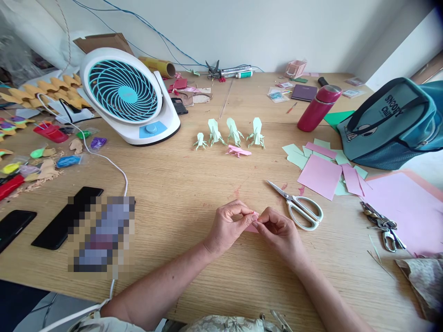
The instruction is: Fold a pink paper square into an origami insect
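Observation:
Both my hands meet over the wooden table (194, 184), pinching a small folded piece of pink paper (252, 226) between them. My left hand (226, 227) grips it from the left with thumb and forefinger. My right hand (281, 232) pinches its right side, fingers curled. White-handled scissors (299, 204) lie just right of my hands. Further back stand several pale green folded paper figures (233, 131) in a row, with one pink figure (238, 151) in front of them.
Pink and green paper squares (321, 175) lie at the right, beside a teal bag (391, 122) and a red bottle (318, 107). A white and teal fan (126, 94) stands back left. Two black phones (67, 216) lie front left. Keys (382, 226) rest at the right.

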Tool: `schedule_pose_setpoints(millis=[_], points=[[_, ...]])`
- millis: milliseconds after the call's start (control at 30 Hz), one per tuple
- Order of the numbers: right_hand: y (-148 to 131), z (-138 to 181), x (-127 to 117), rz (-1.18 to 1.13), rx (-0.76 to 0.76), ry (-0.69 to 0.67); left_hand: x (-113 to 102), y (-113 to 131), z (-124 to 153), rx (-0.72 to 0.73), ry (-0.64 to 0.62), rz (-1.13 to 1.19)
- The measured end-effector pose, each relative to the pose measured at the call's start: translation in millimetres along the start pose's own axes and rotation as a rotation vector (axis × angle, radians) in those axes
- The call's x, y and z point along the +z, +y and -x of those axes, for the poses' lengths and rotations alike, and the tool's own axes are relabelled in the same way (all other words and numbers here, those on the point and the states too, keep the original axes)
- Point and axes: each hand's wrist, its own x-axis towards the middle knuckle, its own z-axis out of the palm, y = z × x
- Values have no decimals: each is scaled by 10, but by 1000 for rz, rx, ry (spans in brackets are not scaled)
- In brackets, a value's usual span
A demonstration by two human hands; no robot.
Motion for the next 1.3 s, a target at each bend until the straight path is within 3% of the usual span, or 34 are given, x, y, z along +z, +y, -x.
schedule_pose_setpoints(millis=[767,967,1167,1300], points=[[8,8,26,11,-18,-46,-7,-33,-23,-41,-18,125],[-18,2,23,-75,15,-36,6,-22,-29,-168,-73,251],[-44,-37,9,-251,125,79,48,11,24,-124,-55,-9],[-60,-48,18,-343,180,103,47,-52,29,-124,-54,-35]])
